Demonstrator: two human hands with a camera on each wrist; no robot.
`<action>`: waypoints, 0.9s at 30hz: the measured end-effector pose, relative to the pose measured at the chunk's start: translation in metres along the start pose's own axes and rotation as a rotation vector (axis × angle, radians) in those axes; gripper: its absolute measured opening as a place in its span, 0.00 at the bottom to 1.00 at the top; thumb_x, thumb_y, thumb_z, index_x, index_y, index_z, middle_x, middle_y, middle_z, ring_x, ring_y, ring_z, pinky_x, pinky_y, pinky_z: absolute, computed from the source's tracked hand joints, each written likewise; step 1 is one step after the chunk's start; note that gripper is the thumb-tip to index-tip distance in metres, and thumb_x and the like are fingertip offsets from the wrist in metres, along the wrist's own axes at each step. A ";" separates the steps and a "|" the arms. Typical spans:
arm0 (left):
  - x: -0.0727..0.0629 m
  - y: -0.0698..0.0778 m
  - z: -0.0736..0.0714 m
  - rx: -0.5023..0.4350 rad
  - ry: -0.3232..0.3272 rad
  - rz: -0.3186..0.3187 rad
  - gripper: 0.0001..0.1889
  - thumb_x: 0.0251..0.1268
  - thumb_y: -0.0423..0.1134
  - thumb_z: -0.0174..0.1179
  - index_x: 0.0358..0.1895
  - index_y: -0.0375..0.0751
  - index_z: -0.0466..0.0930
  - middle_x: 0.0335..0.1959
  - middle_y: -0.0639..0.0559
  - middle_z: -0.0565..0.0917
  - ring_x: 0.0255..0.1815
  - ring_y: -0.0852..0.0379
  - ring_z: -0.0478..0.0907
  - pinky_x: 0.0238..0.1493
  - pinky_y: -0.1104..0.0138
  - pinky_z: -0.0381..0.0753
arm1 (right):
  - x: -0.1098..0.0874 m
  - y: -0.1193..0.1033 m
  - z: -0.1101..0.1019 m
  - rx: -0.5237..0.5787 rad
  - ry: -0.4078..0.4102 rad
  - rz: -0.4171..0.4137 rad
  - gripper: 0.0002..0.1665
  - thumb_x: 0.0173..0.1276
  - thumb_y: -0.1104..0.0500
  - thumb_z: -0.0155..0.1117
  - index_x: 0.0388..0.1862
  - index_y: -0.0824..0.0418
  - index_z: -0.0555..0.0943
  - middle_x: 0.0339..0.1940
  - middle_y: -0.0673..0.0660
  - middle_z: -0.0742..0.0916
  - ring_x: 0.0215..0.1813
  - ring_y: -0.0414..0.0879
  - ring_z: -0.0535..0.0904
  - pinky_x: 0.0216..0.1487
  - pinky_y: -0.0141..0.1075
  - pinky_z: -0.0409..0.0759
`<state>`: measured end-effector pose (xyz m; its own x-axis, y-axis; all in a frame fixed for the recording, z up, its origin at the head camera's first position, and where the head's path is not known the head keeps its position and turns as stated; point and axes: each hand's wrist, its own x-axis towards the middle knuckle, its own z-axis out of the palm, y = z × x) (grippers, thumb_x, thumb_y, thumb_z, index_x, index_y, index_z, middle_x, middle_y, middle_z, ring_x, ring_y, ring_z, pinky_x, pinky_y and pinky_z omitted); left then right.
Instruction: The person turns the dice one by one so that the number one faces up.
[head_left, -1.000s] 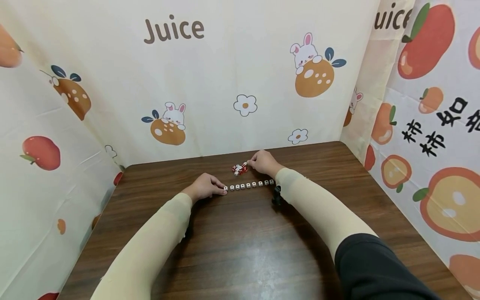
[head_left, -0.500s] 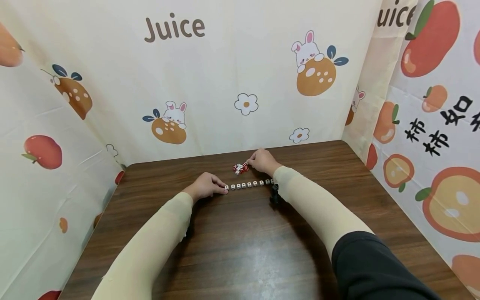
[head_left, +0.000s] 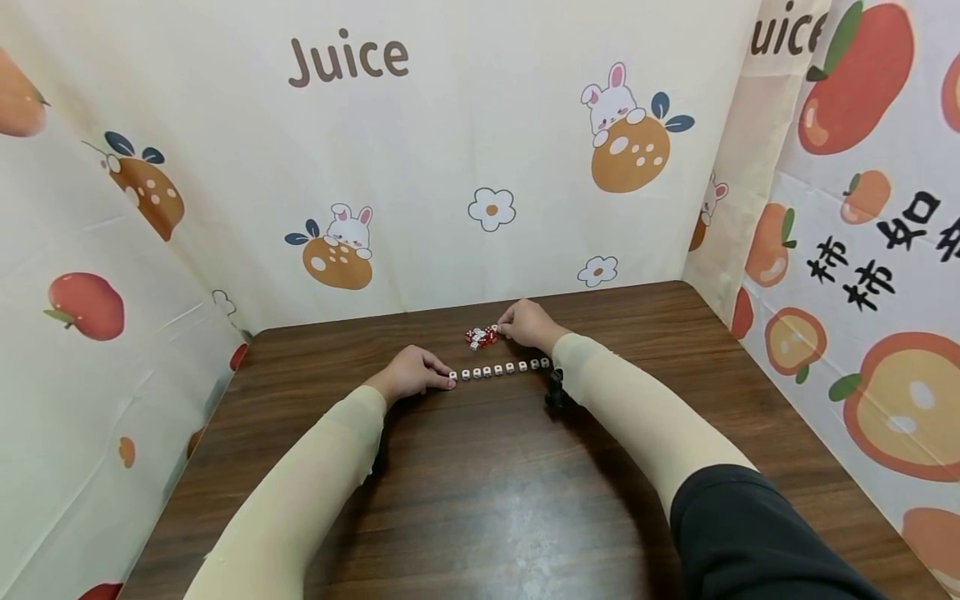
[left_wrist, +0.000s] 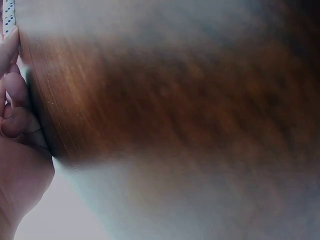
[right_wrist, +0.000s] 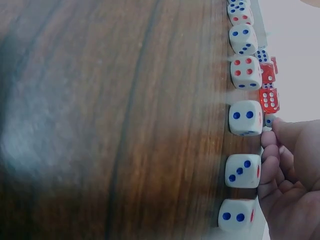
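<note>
A row of white dice (head_left: 498,370) runs across the far half of the brown table. At its left end my left hand (head_left: 408,372) pinches the last white die (head_left: 453,376) between thumb and fingers. Behind the row lies a small pile of red and white dice (head_left: 477,338). My right hand (head_left: 527,324) reaches over the row to the pile's right side, its thumb and fingertips pinching a white die (right_wrist: 270,120). In the right wrist view, large white dice (right_wrist: 245,118) with blue and red pips stand spaced apart beside that hand. The left wrist view catches white dice (left_wrist: 9,17) beyond the left fingers.
The wood-grain table (head_left: 465,500) ends at the back against a cream curtain (head_left: 450,150) printed with rabbits and fruit. More printed cloth (head_left: 862,275) hangs along the right and left sides. A small black device (head_left: 555,390) sits under the right wrist.
The head view shifts very slightly. The right fingers move a little at the pile's edge; the left hand and the row stay in place.
</note>
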<state>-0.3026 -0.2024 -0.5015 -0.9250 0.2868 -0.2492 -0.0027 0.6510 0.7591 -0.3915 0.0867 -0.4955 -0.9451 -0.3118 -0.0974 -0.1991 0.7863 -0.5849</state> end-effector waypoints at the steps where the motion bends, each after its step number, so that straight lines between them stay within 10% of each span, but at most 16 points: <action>1: 0.000 0.000 0.000 0.001 0.000 0.001 0.11 0.68 0.44 0.84 0.47 0.44 0.99 0.55 0.48 0.96 0.30 0.60 0.77 0.32 0.67 0.81 | 0.001 0.001 0.000 0.002 -0.011 -0.008 0.15 0.88 0.53 0.69 0.61 0.58 0.94 0.46 0.54 0.97 0.48 0.48 0.91 0.61 0.47 0.89; 12: -0.001 0.001 -0.001 0.006 0.000 -0.003 0.11 0.68 0.44 0.84 0.48 0.44 1.00 0.53 0.48 0.96 0.28 0.61 0.76 0.32 0.68 0.81 | 0.004 0.000 -0.004 -0.024 -0.083 -0.059 0.20 0.87 0.55 0.69 0.71 0.57 0.90 0.71 0.58 0.92 0.73 0.55 0.86 0.77 0.51 0.83; 27: -0.002 0.003 -0.002 -0.005 -0.010 -0.018 0.10 0.68 0.44 0.84 0.47 0.45 1.00 0.55 0.48 0.95 0.30 0.59 0.77 0.33 0.67 0.81 | -0.001 0.004 -0.008 0.039 -0.061 -0.039 0.15 0.85 0.52 0.73 0.58 0.61 0.93 0.45 0.55 0.97 0.43 0.46 0.88 0.48 0.39 0.86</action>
<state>-0.3017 -0.2023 -0.4974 -0.9211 0.2817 -0.2689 -0.0215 0.6526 0.7574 -0.3931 0.0942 -0.4914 -0.9191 -0.3745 -0.1220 -0.2240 0.7518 -0.6202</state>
